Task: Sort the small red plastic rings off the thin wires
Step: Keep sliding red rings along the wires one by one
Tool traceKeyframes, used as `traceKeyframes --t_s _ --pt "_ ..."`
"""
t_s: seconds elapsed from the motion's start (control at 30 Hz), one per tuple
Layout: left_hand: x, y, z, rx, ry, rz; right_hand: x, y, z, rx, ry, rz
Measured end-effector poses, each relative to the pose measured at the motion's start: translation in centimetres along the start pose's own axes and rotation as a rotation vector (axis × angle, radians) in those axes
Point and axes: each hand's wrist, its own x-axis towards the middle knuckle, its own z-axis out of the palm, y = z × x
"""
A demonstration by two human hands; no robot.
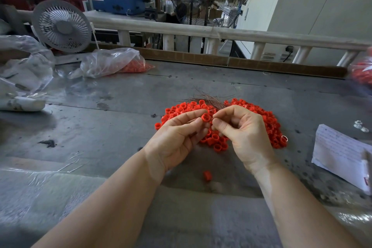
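A heap of small red plastic rings (269, 125) lies on the grey metal table (120, 106). A bundle of thin brown wires (209, 98) rests across the heap's far side. My left hand (177, 139) pinches one red ring (205, 117) between thumb and forefinger above the heap. My right hand (241, 133) has its fingertips pressed together right beside that ring; a thin wire seems to be between them, but it is too fine to be sure. A single loose ring (207, 175) lies on the table between my wrists.
A clear plastic bag with red rings (114, 62) lies at the back left, beside a grey table fan (61, 26) and crumpled plastic sheeting (24, 70). Another bag of red rings (361, 72) sits at the right edge. A white paper packet (342, 153) lies near my right hand.
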Motion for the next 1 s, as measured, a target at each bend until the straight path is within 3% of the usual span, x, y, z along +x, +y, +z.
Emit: traceKeyframes --t_s 1.0 --pt "-0.06 0.01 -0.21 0.069 -0.031 -0.003 -0.09 -0.19 -0.04 0.018 0.018 0.084"
